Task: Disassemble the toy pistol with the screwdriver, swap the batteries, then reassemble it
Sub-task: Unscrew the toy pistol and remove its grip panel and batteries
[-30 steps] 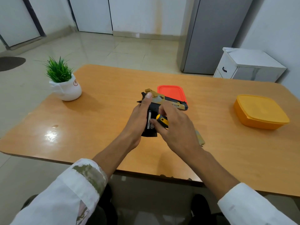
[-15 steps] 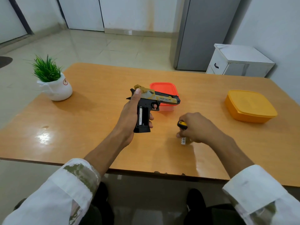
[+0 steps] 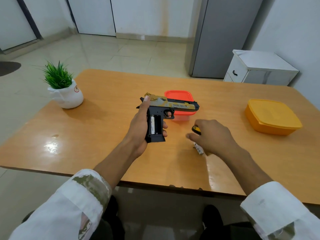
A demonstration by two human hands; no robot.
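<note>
A second before, the right hand (image 3: 214,135) had been up against the grip of the toy pistol (image 3: 173,105) with the screwdriver (image 3: 196,129); it had since come away and now hung low over the table (image 3: 103,135), to the right of the pistol and well apart from it; against half a second before, its forefinger had stretched out to the left and the loose battery (image 3: 198,148) beneath it lay more in the open; the pistol itself had scarcely shifted. The left hand (image 3: 138,129) gripped the pistol by the black handle, held above the table with the barrel pointing right; its thumb lay straight up the rear of the gold slide, and its fingertips curled round the front of the handle. The handle's side stood open; the seated battery (image 3: 152,124) filled the left slot, and the slot beside it was dark. The right hand faced back-up; the yellow-and-black end of the screwdriver jutted out at its far side by the forefinger, so the hand held it, though the other fingers were hidden and blurred; the loose battery lay on the table just under the hand, and whether a finger touched it I could not tell. Behind the pistol stood a red box (image 3: 178,96); a yellow box (image 3: 271,116) sat far right, a potted plant (image 3: 66,96) far left.
</note>
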